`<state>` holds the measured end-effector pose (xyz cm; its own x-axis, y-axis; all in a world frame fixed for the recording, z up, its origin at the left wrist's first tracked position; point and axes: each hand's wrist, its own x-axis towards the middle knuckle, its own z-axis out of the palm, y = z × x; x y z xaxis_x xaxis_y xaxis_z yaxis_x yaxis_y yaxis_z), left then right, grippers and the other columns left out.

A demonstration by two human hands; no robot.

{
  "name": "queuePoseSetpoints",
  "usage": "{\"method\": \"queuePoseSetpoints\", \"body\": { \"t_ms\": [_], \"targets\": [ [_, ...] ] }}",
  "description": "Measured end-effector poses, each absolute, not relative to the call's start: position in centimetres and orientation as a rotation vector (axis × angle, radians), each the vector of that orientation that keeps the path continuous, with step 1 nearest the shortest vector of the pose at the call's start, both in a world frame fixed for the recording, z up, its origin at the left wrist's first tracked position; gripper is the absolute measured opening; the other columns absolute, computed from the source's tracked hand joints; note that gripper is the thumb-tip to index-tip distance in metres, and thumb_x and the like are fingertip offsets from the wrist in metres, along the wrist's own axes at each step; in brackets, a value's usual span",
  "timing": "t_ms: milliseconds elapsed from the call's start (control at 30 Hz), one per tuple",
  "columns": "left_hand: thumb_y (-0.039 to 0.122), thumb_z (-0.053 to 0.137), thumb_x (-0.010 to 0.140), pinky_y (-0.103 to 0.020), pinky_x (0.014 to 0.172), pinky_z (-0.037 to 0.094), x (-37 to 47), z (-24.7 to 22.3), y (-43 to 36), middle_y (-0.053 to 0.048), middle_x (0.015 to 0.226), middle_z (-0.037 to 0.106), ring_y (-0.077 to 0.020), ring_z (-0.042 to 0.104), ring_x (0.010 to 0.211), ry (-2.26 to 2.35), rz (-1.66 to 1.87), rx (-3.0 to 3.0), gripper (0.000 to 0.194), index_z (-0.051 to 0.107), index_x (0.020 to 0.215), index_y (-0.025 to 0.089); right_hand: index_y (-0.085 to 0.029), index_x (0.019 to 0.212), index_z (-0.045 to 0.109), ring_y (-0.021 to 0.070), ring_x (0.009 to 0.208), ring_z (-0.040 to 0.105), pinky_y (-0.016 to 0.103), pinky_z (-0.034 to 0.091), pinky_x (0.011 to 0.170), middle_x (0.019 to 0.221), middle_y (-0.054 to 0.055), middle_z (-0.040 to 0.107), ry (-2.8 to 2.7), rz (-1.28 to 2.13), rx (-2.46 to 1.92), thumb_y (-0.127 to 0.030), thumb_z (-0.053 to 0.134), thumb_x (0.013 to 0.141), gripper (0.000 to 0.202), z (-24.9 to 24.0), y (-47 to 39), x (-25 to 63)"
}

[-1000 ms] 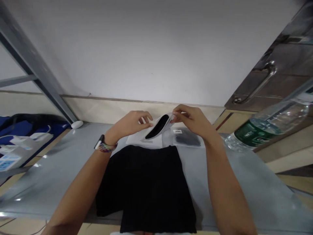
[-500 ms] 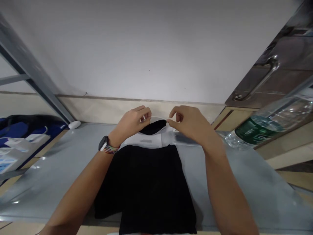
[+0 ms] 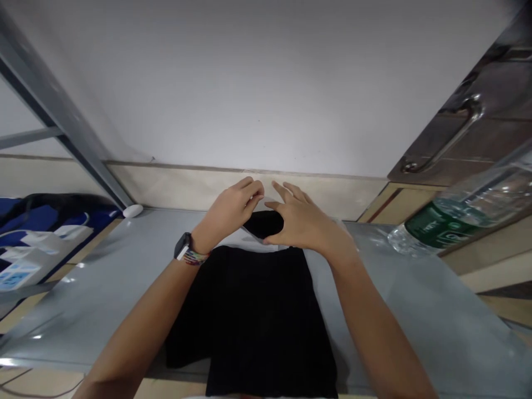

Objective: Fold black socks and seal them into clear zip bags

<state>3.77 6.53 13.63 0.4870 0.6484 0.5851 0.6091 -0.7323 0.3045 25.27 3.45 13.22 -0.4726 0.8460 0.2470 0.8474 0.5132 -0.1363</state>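
The grey table (image 3: 440, 310) (shiny) bears a black garment (image 3: 260, 318).

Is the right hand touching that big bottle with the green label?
Apart. The head view shows it: a stretch of grey tabletop shows between the right hand and the bottle.

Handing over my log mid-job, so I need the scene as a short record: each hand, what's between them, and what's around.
Left hand: fingers curled at the white-edged black item; grip unclear
Right hand: open, thumb and fingers spread at that item's right end
Between hands: white-edged black item
Nearer the person: black garment, spread on the grey table
Left wrist: watch and braided bracelet
Far right: clear plastic bottle with green label
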Motion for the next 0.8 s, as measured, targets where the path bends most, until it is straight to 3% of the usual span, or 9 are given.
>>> {"method": "queuePoseSetpoints", "body": {
  "t_ms": [100, 300, 367, 467, 567, 700, 800],
  "targets": [
    [0.017, 0.053, 0.105, -0.034, 0.069, 0.047, 3.8, 13.4, 6.6, -0.003, 0.094, 0.064, -0.0191, 0.059, 0.075, 1.109, 1.064, 2.657, 0.013, 0.061, 0.097, 0.023, -0.02, 0.138, 0.074, 0.0479, 0.163, 0.025, 0.067, 0.037, 0.126, 0.177, 0.015, 0.033, -2.499, -0.043, -1.422, -0.055, 0.09, 0.075, 0.074, 13.2, 3.1, 24.4],
    [0.014, 0.05, 0.105, -0.034, 0.072, 0.048, 3.9, 13.4, 6.4, -0.004, 0.095, 0.064, -0.0183, 0.06, 0.078, 1.027, 1.099, 2.605, 0.015, 0.06, 0.096, 0.022, -0.025, 0.104, 0.086, 0.0435, 0.152, 0.045, 0.061, 0.04, 0.125, 0.152, 0.009, 0.065, -2.476, -0.231, -1.282, -0.026, 0.076, 0.087, 0.02, 13.7, 2.5, 22.7],
    [0.013, 0.051, 0.104, -0.034, 0.073, 0.048, 3.9, 13.5, 6.3, -0.003, 0.095, 0.065, -0.0179, 0.06, 0.078, 1.031, 1.086, 2.598, 0.015, 0.059, 0.095, 0.022, -0.023, 0.104, 0.086, 0.0445, 0.153, 0.045, 0.06, 0.042, 0.124, 0.154, 0.011, 0.063, -2.482, -0.215, -1.296, -0.029, 0.077, 0.086, 0.021, 13.8, 2.2, 22.8],
    [0.013, 0.052, 0.104, -0.035, 0.074, 0.048, 3.7, 13.7, 6.4, -0.004, 0.097, 0.067, -0.019, 0.062, 0.08, 1.037, 1.05, 2.621, 0.014, 0.06, 0.096, 0.022, -0.023, 0.116, 0.084, 0.0494, 0.155, 0.039, 0.063, 0.043, 0.122, 0.17, 0.009, 0.048, -2.517, -0.091, -1.348, -0.044, 0.086, 0.08, 0.042, 14.0, 1.7, 23.2],
    [0.012, 0.05, 0.103, -0.036, 0.075, 0.049, 3.5, 13.6, 6.5, -0.005, 0.098, 0.068, -0.0203, 0.062, 0.082, 1.061, 1.001, 2.654, 0.016, 0.06, 0.095, 0.022, -0.027, 0.118, 0.084, 0.0499, 0.154, 0.039, 0.064, 0.044, 0.12, 0.169, 0.008, 0.048, -2.548, -0.02, -1.356, -0.053, 0.088, 0.079, 0.047, 13.8, 1.4, 23.2],
    [0.014, 0.048, 0.104, -0.036, 0.078, 0.05, 3.6, 13.7, 6.4, -0.006, 0.1, 0.067, -0.0208, 0.063, 0.086, 1.041, 0.98, 2.64, 0.016, 0.061, 0.097, 0.021, -0.022, 0.113, 0.086, 0.0483, 0.147, 0.047, 0.062, 0.041, 0.121, 0.156, 0.015, 0.059, -2.542, -0.2, -1.383, -0.036, 0.085, 0.081, 0.035, 12.9, 2.1, 21.9],
    [0.017, 0.05, 0.104, -0.035, 0.08, 0.05, 3.7, 13.9, 6.2, -0.006, 0.099, 0.067, -0.0204, 0.062, 0.086, 1.035, 1.006, 2.587, 0.014, 0.062, 0.096, 0.02, -0.019, 0.104, 0.084, 0.041, 0.132, 0.059, 0.054, 0.049, 0.11, 0.132, 0.018, 0.072, -2.478, -0.249, -1.364, -0.022, 0.073, 0.085, 0.022, 12.5, 2.9, 21.4]
  ]
}}
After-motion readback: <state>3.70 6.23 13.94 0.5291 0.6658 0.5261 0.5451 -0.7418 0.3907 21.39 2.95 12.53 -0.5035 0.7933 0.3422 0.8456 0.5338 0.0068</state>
